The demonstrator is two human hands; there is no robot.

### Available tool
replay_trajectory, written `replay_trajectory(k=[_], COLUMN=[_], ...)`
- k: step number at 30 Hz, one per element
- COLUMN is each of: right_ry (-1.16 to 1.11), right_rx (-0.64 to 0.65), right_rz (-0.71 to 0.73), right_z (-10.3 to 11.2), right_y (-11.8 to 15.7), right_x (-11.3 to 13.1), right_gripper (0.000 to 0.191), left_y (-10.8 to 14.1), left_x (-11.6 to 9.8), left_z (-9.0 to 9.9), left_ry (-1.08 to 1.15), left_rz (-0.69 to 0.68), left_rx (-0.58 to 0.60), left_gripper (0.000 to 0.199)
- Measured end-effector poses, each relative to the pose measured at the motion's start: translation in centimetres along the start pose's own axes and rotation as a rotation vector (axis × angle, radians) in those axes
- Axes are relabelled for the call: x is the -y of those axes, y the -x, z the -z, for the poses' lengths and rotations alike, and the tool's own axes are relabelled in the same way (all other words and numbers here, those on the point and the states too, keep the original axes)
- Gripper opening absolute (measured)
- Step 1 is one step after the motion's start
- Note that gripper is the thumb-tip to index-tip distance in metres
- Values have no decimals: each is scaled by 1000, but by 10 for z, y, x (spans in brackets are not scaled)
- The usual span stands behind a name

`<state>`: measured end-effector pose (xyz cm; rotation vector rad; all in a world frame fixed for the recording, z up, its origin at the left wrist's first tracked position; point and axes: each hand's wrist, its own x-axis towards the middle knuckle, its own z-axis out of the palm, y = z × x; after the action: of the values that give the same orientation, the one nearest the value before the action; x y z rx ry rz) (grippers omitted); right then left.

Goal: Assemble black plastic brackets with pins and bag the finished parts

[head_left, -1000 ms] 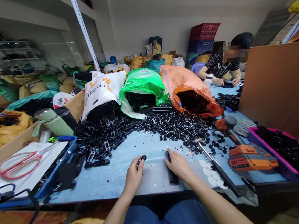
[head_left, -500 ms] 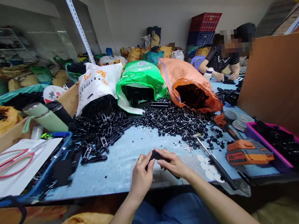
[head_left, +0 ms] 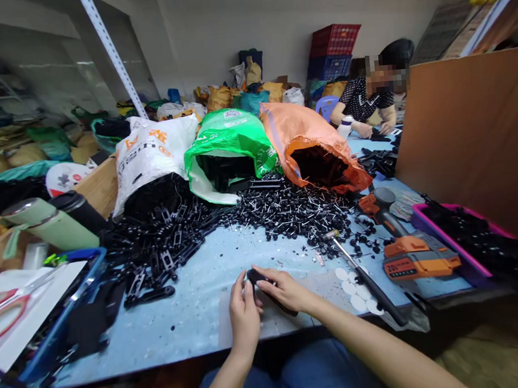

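Note:
Both hands meet over a clear sheet at the front edge of the blue table, closed on one long black plastic part (head_left: 274, 297). My left hand (head_left: 245, 314) grips its far end between thumb and fingers. My right hand (head_left: 284, 289) lies over its length, thumb near the same end, while the part's other end shows below that palm. Beyond them spreads a heap of black knobs with metal pins (head_left: 296, 209). To the left lies a pile of slotted black parts (head_left: 168, 261). A hammer (head_left: 364, 278) rests right of my hands beside several white discs (head_left: 356, 291).
White (head_left: 154, 145), green (head_left: 231, 130) and orange (head_left: 312, 133) sacks lie open at the back. An orange cordless drill (head_left: 419, 256) and a pink-rimmed bin (head_left: 459, 232) stand right. Scissors (head_left: 14, 306) lie left by a blue tray (head_left: 43, 360). A co-worker (head_left: 363, 102) sits beyond a brown panel (head_left: 469, 129).
The view has turned slightly right. My hands still grip the black part; the left hand has rotated more upright, and the right fingers have straightened along the part.

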<state>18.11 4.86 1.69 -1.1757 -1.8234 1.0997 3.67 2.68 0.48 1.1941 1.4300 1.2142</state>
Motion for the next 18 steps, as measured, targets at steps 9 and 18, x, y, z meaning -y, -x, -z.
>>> replay_trajectory(k=[9, 18], right_ry=[718, 1001], right_rx=[-608, -700], right_rz=[-151, -460], right_z=[192, 326], right_y=[-77, -137], right_x=[-58, -121], right_gripper=[39, 35], left_y=[-8, -63], left_x=[25, 33], left_z=[19, 21], left_ry=[-786, -973], left_rz=[-564, -1134], left_rx=[189, 374], left_gripper=[43, 27])
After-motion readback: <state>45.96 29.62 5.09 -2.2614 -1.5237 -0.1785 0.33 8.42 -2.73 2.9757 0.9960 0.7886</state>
